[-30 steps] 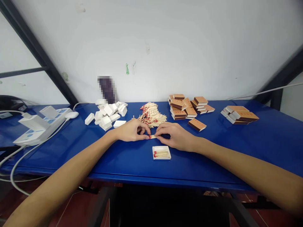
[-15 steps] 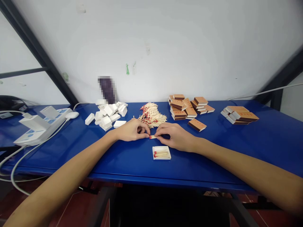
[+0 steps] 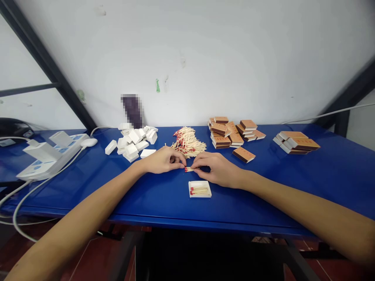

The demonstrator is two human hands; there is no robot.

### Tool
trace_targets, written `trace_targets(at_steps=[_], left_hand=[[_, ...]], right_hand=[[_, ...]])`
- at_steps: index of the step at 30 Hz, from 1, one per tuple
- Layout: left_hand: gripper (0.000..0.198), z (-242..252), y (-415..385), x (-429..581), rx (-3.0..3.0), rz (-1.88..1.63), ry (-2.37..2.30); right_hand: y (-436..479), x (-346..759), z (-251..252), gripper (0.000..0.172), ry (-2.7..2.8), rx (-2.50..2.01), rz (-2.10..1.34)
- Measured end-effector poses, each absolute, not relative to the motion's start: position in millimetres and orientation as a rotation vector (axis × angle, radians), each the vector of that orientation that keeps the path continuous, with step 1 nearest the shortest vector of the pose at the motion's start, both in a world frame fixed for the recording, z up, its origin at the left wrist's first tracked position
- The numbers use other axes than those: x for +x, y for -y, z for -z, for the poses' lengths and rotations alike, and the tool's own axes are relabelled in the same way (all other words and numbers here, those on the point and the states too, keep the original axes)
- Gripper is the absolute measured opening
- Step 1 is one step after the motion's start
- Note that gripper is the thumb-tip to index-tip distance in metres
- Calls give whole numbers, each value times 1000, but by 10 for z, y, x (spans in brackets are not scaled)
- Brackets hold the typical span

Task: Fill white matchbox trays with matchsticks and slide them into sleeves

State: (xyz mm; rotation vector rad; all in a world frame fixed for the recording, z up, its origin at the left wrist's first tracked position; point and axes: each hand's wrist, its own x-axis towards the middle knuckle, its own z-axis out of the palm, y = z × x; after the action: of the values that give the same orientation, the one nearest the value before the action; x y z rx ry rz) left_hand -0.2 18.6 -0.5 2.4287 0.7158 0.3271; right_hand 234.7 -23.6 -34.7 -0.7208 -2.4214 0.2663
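Note:
A few red-headed matches (image 3: 188, 169) lie level between my two hands, just above the table. My left hand (image 3: 165, 160) is closed, with thumb and forefinger at the red heads. From the other side my right hand (image 3: 219, 169) pinches the pale stick ends, which its fingers partly hide. Just in front of my hands sits an open white matchbox tray (image 3: 208, 183), holding several matches with heads to the left. Behind my fingers rises a loose heap of matches (image 3: 189, 142).
White inner boxes (image 3: 135, 136) are piled at the back left. Orange-brown matchbox sleeves (image 3: 221, 128) are stacked at the back right, one lone sleeve (image 3: 244, 154) before them, another stack (image 3: 297, 141) farther right. A power strip (image 3: 55, 156) with cables lies at the far left of the blue table (image 3: 140, 203).
My left thumb has drawn very slightly back from the match heads, so they show a little more. Otherwise everything stays in place.

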Motion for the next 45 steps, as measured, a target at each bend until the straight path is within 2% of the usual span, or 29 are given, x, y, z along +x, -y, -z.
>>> trace_targets(at_steps=[11, 16, 22, 30, 36, 45], left_hand=[[24, -21, -164, -6, 2474, -293, -703], [29, 28, -174, 5, 2497, -379, -717], [25, 26, -251, -84, 2639, -568, -948], [19, -57, -234, -110, 2821, -351, -1076], [21, -49, -248, -119, 2821, -315, -1092], [19, -46, -236, -99, 2801, -311, -1043]], right_hand=[[231, 2356, 347, 17, 2430, -724, -250], [240, 2361, 336, 17, 2427, -714, -267], [274, 2390, 253, 15, 2497, -714, -320], [330, 2389, 156, 14, 2511, -688, -447], [240, 2417, 245, 18, 2360, -890, -311], [131, 2381, 326, 31, 2475, -937, -214]])
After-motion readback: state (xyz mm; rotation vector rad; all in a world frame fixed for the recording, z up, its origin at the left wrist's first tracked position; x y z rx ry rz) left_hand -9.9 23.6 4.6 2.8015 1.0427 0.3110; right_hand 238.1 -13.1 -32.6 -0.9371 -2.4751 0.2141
